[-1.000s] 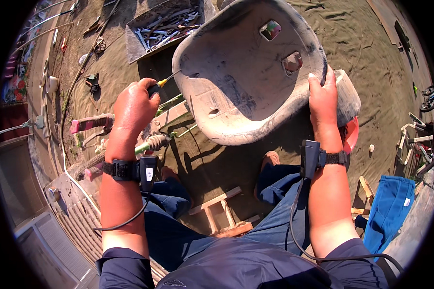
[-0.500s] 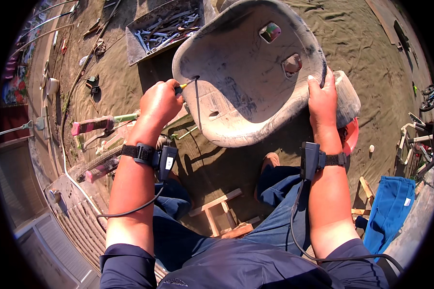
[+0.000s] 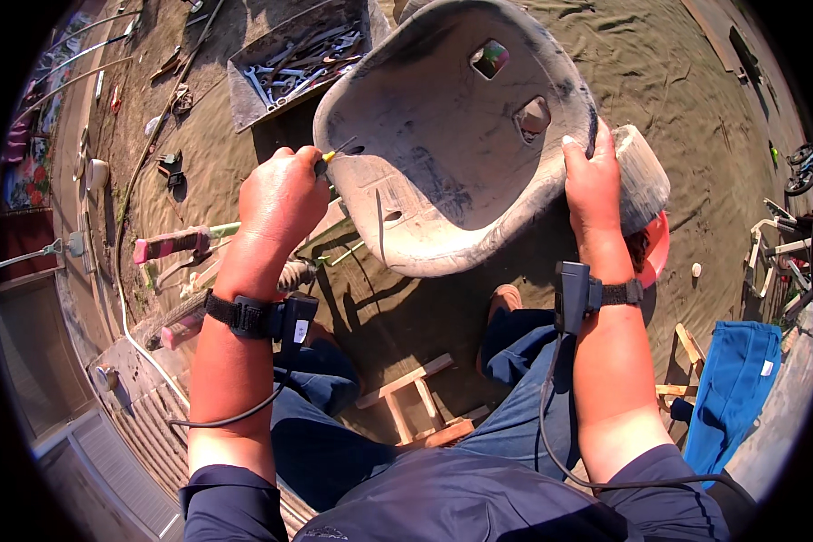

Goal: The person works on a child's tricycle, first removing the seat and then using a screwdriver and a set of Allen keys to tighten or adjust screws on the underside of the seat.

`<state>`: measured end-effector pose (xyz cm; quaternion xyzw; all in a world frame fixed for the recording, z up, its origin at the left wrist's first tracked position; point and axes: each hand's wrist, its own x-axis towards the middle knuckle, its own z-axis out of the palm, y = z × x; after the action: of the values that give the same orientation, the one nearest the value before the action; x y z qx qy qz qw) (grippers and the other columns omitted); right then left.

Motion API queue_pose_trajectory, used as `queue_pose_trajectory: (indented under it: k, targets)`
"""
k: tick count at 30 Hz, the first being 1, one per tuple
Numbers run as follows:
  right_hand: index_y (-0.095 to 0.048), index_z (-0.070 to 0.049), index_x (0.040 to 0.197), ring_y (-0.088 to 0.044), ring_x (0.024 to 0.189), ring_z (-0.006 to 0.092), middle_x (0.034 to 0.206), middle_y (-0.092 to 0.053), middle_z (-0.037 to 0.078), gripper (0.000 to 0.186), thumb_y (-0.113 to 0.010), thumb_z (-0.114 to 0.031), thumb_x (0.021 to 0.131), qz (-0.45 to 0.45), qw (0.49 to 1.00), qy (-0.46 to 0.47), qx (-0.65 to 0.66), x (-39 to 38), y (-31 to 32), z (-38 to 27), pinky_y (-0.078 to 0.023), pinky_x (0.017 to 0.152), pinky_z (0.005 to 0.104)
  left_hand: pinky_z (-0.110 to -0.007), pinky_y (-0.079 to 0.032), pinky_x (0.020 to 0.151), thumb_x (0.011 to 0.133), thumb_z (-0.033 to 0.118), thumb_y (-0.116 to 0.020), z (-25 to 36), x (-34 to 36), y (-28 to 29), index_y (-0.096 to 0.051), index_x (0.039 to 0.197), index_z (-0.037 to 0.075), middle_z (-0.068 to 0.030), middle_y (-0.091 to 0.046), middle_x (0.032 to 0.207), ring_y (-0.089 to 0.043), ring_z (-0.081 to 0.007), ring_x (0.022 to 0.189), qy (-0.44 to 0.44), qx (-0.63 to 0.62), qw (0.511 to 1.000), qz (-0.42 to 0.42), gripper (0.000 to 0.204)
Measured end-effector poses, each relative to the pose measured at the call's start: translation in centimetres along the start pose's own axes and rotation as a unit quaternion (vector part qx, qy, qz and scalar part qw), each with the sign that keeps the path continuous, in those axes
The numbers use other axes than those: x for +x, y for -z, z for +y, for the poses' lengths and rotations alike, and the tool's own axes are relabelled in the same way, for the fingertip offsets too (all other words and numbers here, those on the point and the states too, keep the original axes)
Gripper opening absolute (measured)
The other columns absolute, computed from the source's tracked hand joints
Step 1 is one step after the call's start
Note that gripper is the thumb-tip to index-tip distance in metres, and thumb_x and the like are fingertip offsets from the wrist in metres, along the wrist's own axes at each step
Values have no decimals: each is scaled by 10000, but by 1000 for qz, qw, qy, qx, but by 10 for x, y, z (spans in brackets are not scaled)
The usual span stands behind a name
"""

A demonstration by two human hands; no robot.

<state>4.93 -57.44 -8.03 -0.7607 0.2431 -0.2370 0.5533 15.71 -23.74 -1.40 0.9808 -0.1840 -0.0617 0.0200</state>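
A worn grey bucket seat with several cut-out holes is tilted in front of me. My left hand is closed round a thin tool with a yellow-and-black handle, likely a screwdriver. Its slim shaft points over the seat's left rim, close to a small dark hole; most of the handle is hidden in my fist. On the right, my right hand grips the seat's rim, thumb on the inner side and fingers out of sight behind.
A metal tray of spanners stands beyond the seat's left. Pink-wrapped handles lie left of my left forearm. Behind the seat are a grey cylindrical block and a red rounded object. A small wooden frame lies between my feet.
My left hand has drawn back a little to the left, and the screwdriver's shaft has shifted at the hole. The seat has moved slightly left, with my right hand still gripping its rim.
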Motion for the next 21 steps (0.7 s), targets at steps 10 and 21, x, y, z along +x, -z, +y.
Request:
queue_pose_trajectory:
  k: [10, 21]
  targets:
    - [-484, -9, 1382, -555, 1115, 155, 1239, -604, 73, 459, -565, -74, 935, -2, 999, 15, 49, -3, -5, -9, -411, 1001, 296, -434, -540, 809, 844, 197, -623, 45, 38, -58, -698, 1113, 133, -141, -672, 1005, -668, -338, 940, -16, -62, 998, -24, 286]
    - [-456, 5, 1399, -561, 1131, 169, 1257, -600, 91, 490, -565, -64, 926, 3, 999, -9, 32, -4, -2, -13, -414, 1014, 305, -414, -528, 846, 833, 170, -691, 24, 17, -56, -666, 1150, 75, -171, -687, 1003, -666, -345, 950, -15, -146, 989, -1, 331]
